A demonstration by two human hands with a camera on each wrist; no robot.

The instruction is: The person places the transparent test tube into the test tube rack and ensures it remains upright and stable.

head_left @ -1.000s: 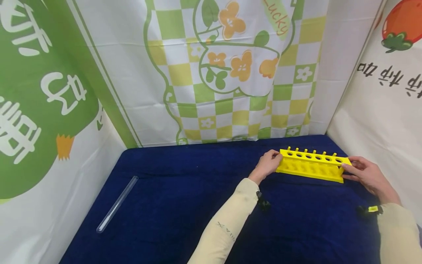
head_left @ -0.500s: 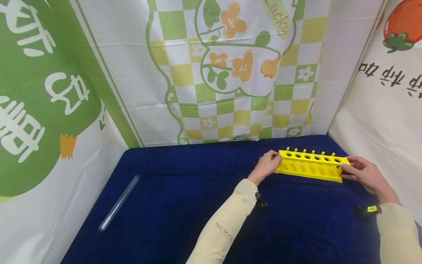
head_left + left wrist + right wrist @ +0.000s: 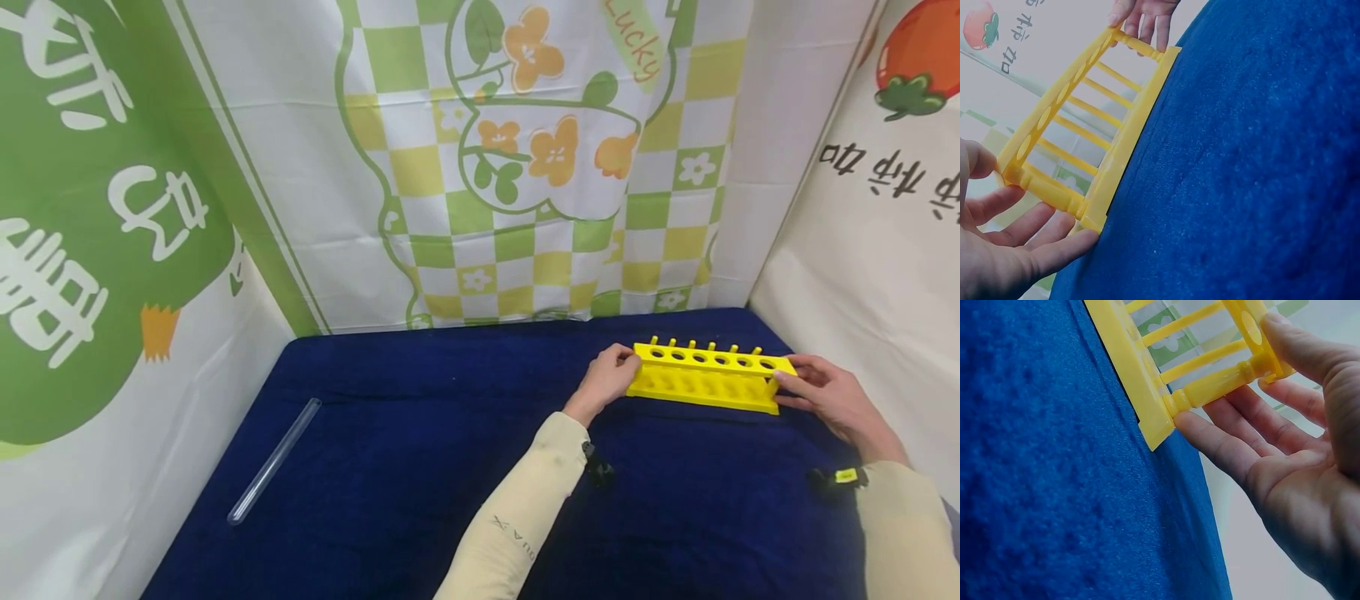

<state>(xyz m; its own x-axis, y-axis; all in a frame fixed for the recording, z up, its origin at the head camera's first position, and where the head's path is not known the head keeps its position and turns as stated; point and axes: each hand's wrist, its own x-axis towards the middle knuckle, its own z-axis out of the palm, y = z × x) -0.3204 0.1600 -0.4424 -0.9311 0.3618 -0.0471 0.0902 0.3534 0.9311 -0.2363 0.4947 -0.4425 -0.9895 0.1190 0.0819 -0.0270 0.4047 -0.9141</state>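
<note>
A yellow test tube rack (image 3: 703,395) stands upright at the right rear of the dark blue cloth, its round holes holding no tubes. At its left end the left hand (image 3: 602,380) grips the upper corner. In the left wrist view, the thumb and forefinger of the left hand (image 3: 1004,253) pinch the top bar, with other fingers along the end post and base. The right hand (image 3: 840,402) grips the opposite end. Seen from the right wrist, the right hand (image 3: 1310,465) has its thumb on the top bar and fingers against the end post.
A clear glass-like test tube (image 3: 273,461) lies slantwise on the left part of the blue cloth (image 3: 420,433). Printed fabric (image 3: 517,250) walls off the back, and more hangs along both sides. The right hand is close to the right-hand wall (image 3: 847,275).
The rack and both hands have shifted very slightly left against the cloth and backdrop. Both hands keep their grip, and the head view has drifted a little.
</note>
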